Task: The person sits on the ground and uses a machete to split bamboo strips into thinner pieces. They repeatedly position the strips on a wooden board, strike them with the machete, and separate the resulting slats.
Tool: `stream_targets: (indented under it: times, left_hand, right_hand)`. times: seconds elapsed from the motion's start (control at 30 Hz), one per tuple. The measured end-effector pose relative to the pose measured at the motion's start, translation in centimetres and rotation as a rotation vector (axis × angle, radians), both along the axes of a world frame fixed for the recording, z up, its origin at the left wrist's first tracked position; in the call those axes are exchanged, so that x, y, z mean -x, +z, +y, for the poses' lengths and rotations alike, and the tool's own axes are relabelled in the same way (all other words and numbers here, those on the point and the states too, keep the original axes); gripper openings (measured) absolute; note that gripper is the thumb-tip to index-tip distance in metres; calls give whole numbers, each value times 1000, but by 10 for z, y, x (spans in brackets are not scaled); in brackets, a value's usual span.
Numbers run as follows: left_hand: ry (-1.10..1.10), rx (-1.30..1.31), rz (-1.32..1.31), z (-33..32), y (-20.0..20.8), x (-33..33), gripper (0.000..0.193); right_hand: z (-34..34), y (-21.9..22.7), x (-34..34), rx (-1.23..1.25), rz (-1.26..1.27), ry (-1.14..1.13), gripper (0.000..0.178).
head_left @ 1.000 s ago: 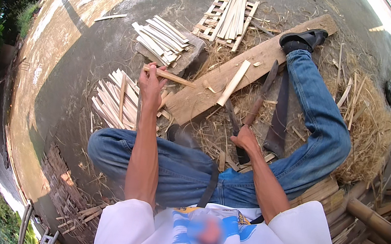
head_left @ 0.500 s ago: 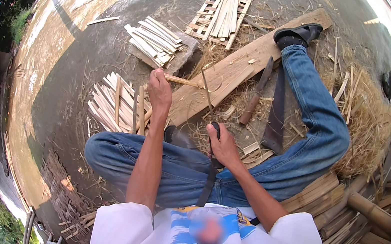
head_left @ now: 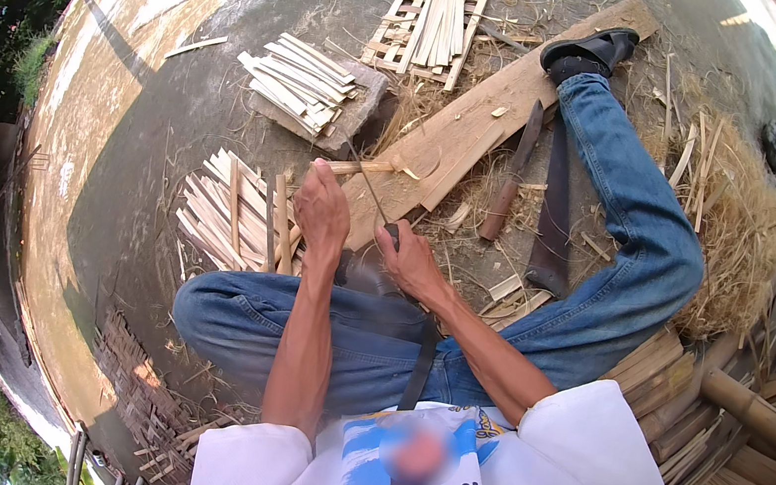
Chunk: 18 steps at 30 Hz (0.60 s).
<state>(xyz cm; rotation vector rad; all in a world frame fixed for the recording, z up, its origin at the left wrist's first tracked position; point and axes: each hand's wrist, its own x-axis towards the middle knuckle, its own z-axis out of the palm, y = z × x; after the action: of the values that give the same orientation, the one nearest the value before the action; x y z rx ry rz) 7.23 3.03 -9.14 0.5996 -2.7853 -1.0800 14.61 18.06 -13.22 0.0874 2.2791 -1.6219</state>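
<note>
A thin bamboo strip point(head_left: 349, 167) is gripped at its near end by my left hand point(head_left: 323, 208), its far end over the wooden plank point(head_left: 487, 117). My right hand point(head_left: 416, 267) is closed round the dark handle of a knife point(head_left: 375, 202). The narrow blade slants up to the left and crosses the strip just beyond my left fingers. From the strip's far end a pale curled shaving point(head_left: 431, 166) stands out. My fingers hide part of both the strip's held end and the knife handle.
Bamboo slats point(head_left: 296, 83) lie on a stone block point(head_left: 365, 109), on a slatted rack point(head_left: 389, 34) and in a left pile point(head_left: 206, 200). Right of the plank lie another knife point(head_left: 516, 171) and a long dark blade-shaped piece point(head_left: 554, 222). Shavings point(head_left: 732, 259) and bamboo poles point(head_left: 753, 418) flank my right leg.
My right hand and the knife have moved up and left, bringing the blade across the strip close to my left hand. My left hand has shifted slightly right and down. A curled shaving now shows.
</note>
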Motion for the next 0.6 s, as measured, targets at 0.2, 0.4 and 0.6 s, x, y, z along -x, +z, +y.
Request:
stream_targets:
  times: [0.2, 0.4, 0.6]
  left_hand:
    - [-4, -61, 32, -4, -7, -2, 61]
    - [-22, -37, 49, -8, -7, 2, 61]
    - [-41, -82, 99, -19, -13, 16, 55]
  right_hand:
    - [10, -35, 1, -153, -73, -25, 52]
    - [21, -41, -8, -191, -65, 89, 48]
    - [36, -80, -25, -293, -125, 6, 54]
